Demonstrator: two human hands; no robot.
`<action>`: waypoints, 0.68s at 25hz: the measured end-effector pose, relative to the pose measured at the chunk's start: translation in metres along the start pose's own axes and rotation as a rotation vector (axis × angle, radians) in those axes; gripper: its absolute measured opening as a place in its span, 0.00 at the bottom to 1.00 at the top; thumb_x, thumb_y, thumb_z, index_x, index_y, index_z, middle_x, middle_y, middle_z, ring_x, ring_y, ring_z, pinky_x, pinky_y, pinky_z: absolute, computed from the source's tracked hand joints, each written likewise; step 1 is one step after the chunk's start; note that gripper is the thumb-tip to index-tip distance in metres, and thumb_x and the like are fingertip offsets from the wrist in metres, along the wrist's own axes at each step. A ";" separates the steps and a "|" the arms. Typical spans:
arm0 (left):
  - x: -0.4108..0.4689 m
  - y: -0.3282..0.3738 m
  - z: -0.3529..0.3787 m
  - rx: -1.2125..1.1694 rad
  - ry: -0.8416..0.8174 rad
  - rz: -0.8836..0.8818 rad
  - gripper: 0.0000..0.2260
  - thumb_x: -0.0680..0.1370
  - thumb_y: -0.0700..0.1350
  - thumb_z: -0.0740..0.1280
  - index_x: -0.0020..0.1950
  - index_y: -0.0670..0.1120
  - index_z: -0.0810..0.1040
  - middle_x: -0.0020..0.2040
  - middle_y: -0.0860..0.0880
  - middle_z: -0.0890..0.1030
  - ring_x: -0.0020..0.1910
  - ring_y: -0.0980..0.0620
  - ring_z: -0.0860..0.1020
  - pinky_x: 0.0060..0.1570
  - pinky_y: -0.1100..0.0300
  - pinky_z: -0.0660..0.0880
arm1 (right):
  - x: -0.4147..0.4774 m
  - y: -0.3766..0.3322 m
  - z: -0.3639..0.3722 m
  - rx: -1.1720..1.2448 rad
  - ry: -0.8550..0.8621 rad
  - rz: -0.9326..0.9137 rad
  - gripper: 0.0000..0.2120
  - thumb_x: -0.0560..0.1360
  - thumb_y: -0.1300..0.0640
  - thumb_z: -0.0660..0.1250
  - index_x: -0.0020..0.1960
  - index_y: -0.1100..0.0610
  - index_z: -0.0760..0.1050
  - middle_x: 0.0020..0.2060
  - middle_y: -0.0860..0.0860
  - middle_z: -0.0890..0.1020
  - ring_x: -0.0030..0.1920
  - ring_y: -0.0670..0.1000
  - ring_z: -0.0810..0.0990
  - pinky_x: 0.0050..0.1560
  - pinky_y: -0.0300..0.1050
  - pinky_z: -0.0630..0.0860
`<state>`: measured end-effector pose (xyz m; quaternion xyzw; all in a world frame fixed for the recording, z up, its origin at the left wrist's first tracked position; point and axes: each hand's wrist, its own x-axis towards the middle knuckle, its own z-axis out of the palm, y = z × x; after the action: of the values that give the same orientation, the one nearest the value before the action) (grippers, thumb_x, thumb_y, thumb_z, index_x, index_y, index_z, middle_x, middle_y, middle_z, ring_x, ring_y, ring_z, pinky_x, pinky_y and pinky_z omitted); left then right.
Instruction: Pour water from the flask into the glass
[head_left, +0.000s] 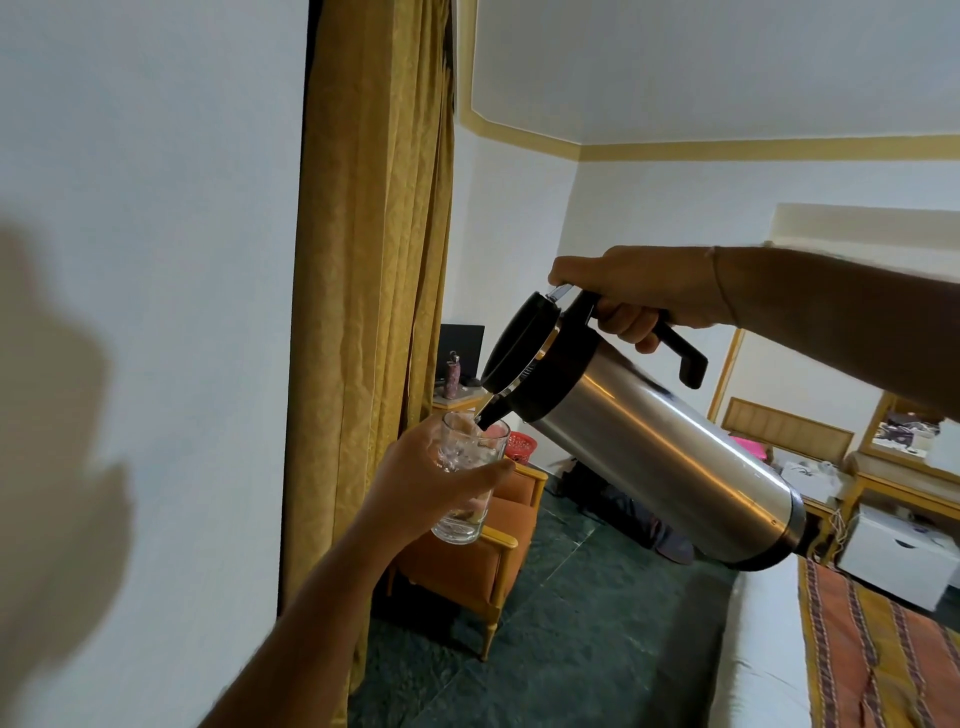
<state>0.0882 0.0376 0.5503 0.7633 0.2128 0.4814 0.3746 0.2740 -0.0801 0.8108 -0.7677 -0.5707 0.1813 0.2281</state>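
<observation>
The right hand (631, 291), clamped on the handle, holds the flask (644, 447) tipped steeply, its long body sloping down-left so the spout sits just inside the rim of the glass (467, 478) (gripped in midair by the left hand (431, 483)).

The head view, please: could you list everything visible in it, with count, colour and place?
flask: one, steel with black lid and handle, tilted, spout over the glass
glass: one, clear, some water inside, held in mid-air
curtain: one, gold, left of centre
armchair: one, orange with wooden frame, below the glass
basket: one, red, behind the armchair
floor: dark green
bed: one, white with striped cover, lower right
left hand: holding the glass
right hand: gripping the flask handle
</observation>
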 end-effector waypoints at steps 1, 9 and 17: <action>0.001 -0.001 0.000 0.010 0.000 0.005 0.29 0.67 0.68 0.81 0.62 0.55 0.82 0.51 0.52 0.91 0.48 0.56 0.91 0.50 0.51 0.90 | 0.002 0.003 0.001 0.011 -0.005 0.004 0.31 0.81 0.36 0.63 0.26 0.49 0.60 0.24 0.48 0.60 0.23 0.48 0.57 0.31 0.41 0.59; 0.001 -0.006 -0.002 -0.083 0.000 -0.005 0.29 0.64 0.73 0.81 0.57 0.60 0.82 0.51 0.56 0.91 0.48 0.53 0.92 0.45 0.49 0.91 | 0.010 0.049 0.008 0.340 -0.014 -0.006 0.33 0.73 0.27 0.66 0.27 0.50 0.59 0.22 0.47 0.60 0.22 0.48 0.56 0.29 0.42 0.58; -0.006 -0.015 0.004 -0.104 0.025 -0.021 0.28 0.64 0.71 0.82 0.57 0.60 0.83 0.52 0.51 0.91 0.50 0.48 0.91 0.53 0.40 0.89 | 0.019 0.124 0.063 0.987 0.155 -0.016 0.34 0.74 0.24 0.59 0.27 0.52 0.62 0.24 0.50 0.62 0.25 0.50 0.58 0.36 0.48 0.50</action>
<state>0.0892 0.0411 0.5343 0.7343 0.2002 0.4975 0.4163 0.3437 -0.0834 0.6895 -0.5751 -0.4043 0.3703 0.6072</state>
